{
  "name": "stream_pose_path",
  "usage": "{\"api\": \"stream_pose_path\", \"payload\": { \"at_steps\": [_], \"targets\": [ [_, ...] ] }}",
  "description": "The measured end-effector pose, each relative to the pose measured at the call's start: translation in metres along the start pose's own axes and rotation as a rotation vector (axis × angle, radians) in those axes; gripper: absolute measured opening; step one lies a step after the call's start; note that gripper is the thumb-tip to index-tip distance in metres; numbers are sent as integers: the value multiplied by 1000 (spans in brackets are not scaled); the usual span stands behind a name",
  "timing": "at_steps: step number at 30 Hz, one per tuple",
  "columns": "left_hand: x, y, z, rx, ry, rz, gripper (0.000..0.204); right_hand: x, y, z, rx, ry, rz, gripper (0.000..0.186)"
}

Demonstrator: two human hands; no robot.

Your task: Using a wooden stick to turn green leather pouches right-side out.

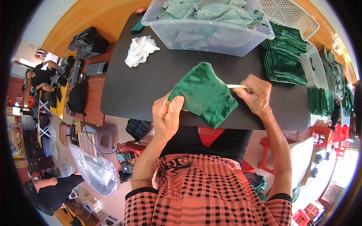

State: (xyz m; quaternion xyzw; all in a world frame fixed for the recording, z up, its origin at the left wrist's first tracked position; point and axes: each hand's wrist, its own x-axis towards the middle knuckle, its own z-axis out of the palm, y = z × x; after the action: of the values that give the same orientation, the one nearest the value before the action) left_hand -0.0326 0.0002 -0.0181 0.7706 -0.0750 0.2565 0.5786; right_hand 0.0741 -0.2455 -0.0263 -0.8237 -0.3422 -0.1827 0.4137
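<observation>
Head view: left hand [167, 115] pinches green cloth [205, 94], right hand [257, 94] grips pale stick [237, 86] — plastic tub [211, 46], green stack [285, 69] beyond.

no words, numbers or brand names are showing clearly enough to be read at this moment. toward six o'clock, a black printed motif [180, 163] is running across a coral-and-black checked shirt [211, 190], its curved shapes not resolving into letters. near nine o'clock, a brightly coloured display [14, 141] is appearing too small and blurred to tell.
</observation>
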Motion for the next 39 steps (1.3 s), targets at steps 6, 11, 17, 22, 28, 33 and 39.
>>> {"api": "stream_pose_path", "payload": {
  "at_steps": [6, 11, 17, 22, 28, 33, 39],
  "targets": [
    [-2, -1, -1, -142, -3, -109, 36, -2, 3, -4, 87, 8, 79, 29],
    [0, -2, -5, -267, -55, -117, 40, -1, 6, -5, 161, -33, 124, 29],
    [23, 16, 1, -374, 34, -102, 39, 0, 5, -6, 169, -83, 124, 32],
    [18, 13, 0, -176, -86, -68, 34, -1, 8, -8, 294, -19, 229, 36],
    [5, 10, -4, -287, -122, -268, 37, -1, 12, -10, 303, -52, 229, 37],
    [32, 16, -9, -324, -28, -88, 60, 2, 7, -7, 267, -78, 215, 33],
    [46, 28, -10, -79, -218, -111, 22, 2, 5, -7, 254, -85, 177, 30]
  ]
}}
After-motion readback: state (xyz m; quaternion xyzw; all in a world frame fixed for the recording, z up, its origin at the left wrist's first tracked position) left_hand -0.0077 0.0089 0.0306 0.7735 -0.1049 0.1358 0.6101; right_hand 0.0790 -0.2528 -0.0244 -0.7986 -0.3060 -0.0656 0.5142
